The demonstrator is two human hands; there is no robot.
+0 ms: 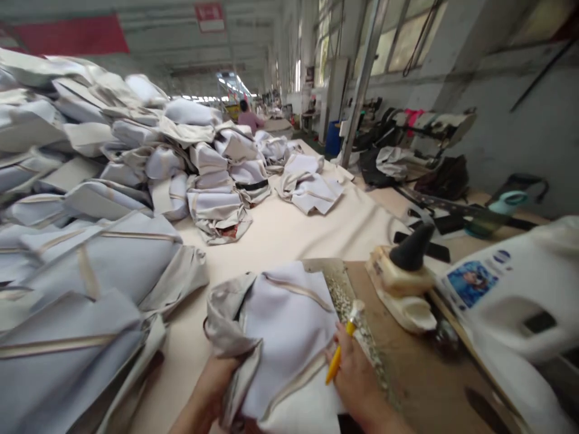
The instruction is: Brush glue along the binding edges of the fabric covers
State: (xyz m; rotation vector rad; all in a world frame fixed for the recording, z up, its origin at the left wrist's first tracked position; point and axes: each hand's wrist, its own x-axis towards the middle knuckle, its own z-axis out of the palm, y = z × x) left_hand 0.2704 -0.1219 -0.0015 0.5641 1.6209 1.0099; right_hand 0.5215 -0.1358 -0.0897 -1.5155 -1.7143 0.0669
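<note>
A pale grey fabric piece (289, 325) with beige trim lies bunched on the table in front of me. My left hand (212, 386) grips its left edge, fingers tucked under the cloth. My right hand (357, 380) rests on the right side of the fabric and holds a yellow-handled tool (341, 349) with a pale tip pointing up and to the right. A worn metal plate (339, 289) lies just beyond the fabric.
Big heaps of the same grey pieces (104, 181) fill the left and far table. A cream iron with a black knob (404, 274) and a white sewing machine (511, 295) stand at right. A person (248, 117) sits far back.
</note>
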